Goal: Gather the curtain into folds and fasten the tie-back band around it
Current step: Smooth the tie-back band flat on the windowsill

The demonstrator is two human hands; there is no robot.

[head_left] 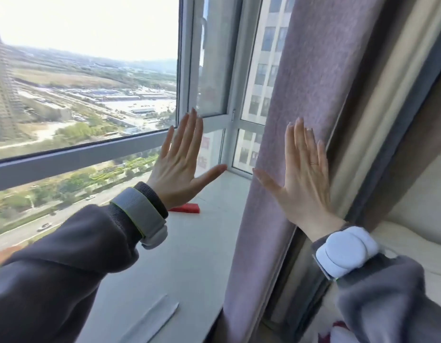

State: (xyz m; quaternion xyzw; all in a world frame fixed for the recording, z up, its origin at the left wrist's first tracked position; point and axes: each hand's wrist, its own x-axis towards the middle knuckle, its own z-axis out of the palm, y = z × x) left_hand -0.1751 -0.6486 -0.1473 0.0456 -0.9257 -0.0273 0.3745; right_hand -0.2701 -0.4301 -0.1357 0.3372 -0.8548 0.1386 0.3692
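A mauve curtain point(311, 78) hangs at the right of the window, loose, falling past the sill's edge. My right hand point(304, 174) is raised flat in front of it, fingers straight and spread, holding nothing. My left hand point(179, 162) is raised the same way to the left, in front of the window glass, clear of the curtain and holding nothing. A pale flat strip point(152, 320) lies on the white sill near the bottom of the view; I cannot tell whether it is the tie-back band.
A white window sill point(189, 248) runs below the window frame point(85, 154). A red flat object point(187, 208) lies on the sill behind my left wrist. A grey and beige wall edge point(387, 134) stands right of the curtain, with beige padding point(417, 219) beyond.
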